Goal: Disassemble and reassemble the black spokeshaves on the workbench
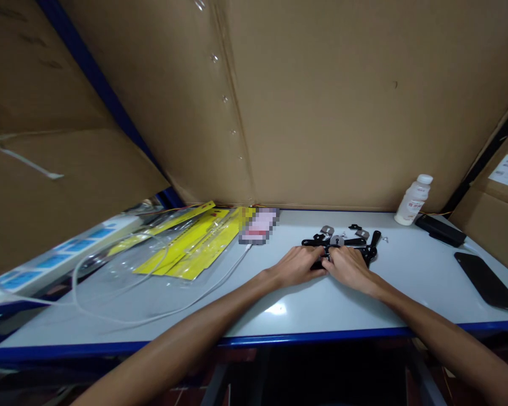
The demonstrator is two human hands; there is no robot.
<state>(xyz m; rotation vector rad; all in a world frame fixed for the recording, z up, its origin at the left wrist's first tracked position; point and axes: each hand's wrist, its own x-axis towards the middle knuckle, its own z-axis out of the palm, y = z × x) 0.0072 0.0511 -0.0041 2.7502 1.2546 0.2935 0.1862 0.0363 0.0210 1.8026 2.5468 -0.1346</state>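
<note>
My left hand (295, 266) and my right hand (350, 269) meet over the white table, fingers curled and closed together. Between them shows a small black part (319, 264), mostly covered by the fingers, so its kind cannot be made out. Just beyond the hands lie black handle-shaped pieces (353, 241), another black handle (376, 239) standing out to the right, and grey metal plates with slots (337, 241). A small black bracket-like piece (355, 226) and a tiny metal bit (385, 239) rest farther out.
Yellow cards in clear packaging (186, 242) lie left of centre, beside a phone with a blurred screen (259, 225) on a white cable (195, 304). A power strip (46, 262) runs along the left. At right stand a bottle (414, 200), a black device (440, 230) and a dark phone (488, 281).
</note>
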